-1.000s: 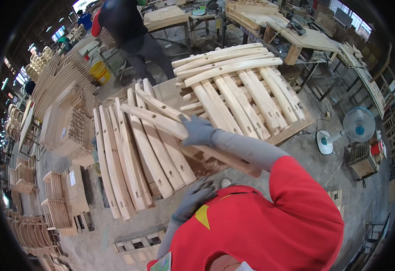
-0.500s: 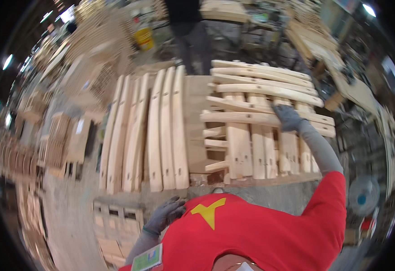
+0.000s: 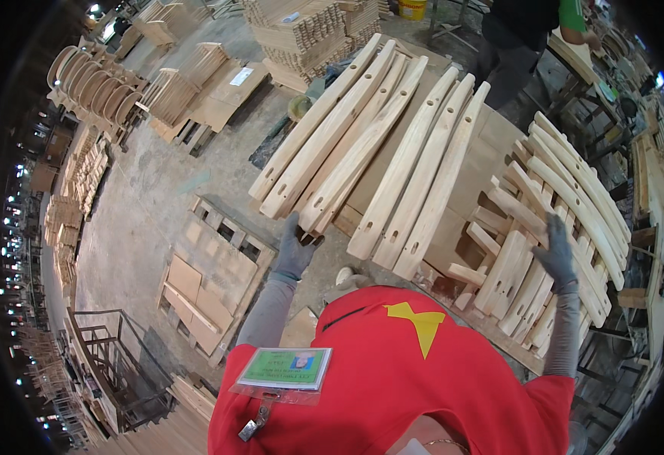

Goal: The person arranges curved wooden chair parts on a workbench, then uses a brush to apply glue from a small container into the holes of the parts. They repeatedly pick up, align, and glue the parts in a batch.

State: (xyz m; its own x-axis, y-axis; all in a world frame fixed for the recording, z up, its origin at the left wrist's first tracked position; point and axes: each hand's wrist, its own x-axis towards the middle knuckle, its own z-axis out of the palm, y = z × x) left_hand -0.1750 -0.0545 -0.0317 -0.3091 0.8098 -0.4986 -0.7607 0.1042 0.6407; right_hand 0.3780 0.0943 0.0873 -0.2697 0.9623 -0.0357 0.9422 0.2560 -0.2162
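Observation:
My left hand (image 3: 294, 249), in a grey glove, is at the near end of a group of long, curved wooden pieces (image 3: 354, 155). Its fingers are apart and close to one piece's end; whether they touch it I cannot tell. My right hand (image 3: 555, 256), gloved too, rests with fingers stretched on the right-hand stack of wooden pieces (image 3: 583, 197). Curved pieces lie across straight slats (image 3: 505, 273) there. Between the two groups lie several more curved pieces (image 3: 421, 171) with holes near their ends, side by side on brown cardboard (image 3: 464, 201).
A pallet with cardboard (image 3: 210, 280) is on the floor at my left. Stacked wooden parts (image 3: 301, 45) stand behind the work surface. Across from me stands another person (image 3: 510, 45). A metal-framed rack (image 3: 100, 371) is at the lower left.
The view has swung to the left. My left hand has moved from beside my body out to the ends of the left pieces. My right hand stays at the right stack.

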